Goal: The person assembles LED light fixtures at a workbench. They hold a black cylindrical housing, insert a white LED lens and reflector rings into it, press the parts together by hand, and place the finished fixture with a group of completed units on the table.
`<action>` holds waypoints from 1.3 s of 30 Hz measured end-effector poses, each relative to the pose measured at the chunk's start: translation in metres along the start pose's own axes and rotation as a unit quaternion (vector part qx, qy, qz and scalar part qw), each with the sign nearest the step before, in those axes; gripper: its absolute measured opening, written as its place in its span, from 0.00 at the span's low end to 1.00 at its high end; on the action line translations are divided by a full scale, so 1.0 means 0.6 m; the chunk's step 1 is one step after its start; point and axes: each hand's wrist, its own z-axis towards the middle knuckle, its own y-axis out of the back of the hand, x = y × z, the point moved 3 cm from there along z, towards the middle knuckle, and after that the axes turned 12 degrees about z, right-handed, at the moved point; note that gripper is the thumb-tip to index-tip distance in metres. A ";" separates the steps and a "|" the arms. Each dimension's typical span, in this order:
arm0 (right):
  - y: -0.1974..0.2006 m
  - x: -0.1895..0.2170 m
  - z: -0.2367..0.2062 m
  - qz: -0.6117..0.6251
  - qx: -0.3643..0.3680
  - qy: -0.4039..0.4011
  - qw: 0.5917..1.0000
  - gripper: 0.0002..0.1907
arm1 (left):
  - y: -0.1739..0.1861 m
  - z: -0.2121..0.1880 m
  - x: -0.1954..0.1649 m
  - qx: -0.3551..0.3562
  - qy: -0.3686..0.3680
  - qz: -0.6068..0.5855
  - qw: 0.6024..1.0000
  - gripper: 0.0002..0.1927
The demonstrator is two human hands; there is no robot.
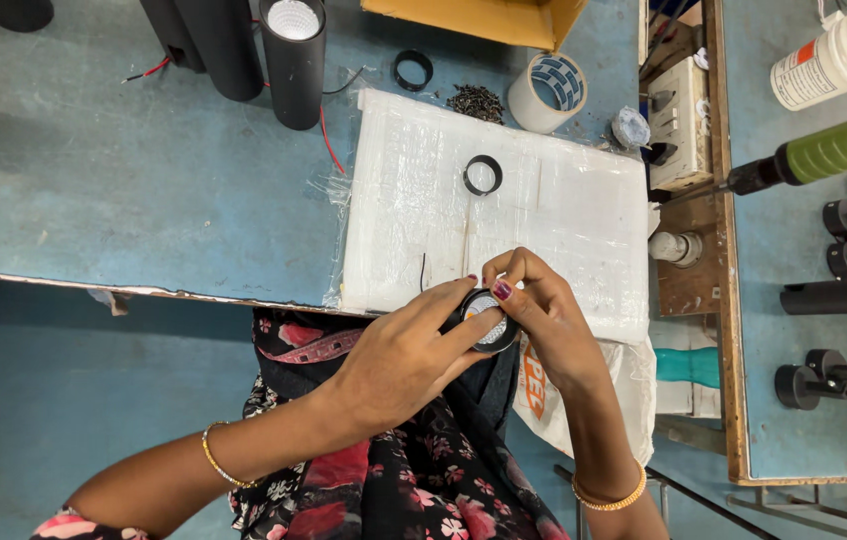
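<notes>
Now, at lower centre of the frame, we grip a round black lamp head point(484, 320) between both hands: left hand point(398, 355) closes round its left side, right hand point(543, 315) pinches its upper rim, white reflector facing up, over the plastic-wrapped board point(563, 215); a loose black ring point(482, 175) lies above.
</notes>
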 end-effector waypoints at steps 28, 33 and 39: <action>-0.032 -0.044 -0.076 -0.006 -0.128 -0.003 0.992 0.20 | 0.000 0.006 -0.006 0.019 -0.015 0.058 0.998 0.21; -0.039 -0.058 -0.072 0.132 -0.157 0.043 0.978 0.16 | -0.002 0.002 -0.009 0.039 0.005 0.038 0.999 0.20; -0.038 -0.058 -0.073 0.124 -0.148 0.057 0.980 0.15 | 0.012 0.004 -0.007 0.014 0.018 -0.016 1.000 0.18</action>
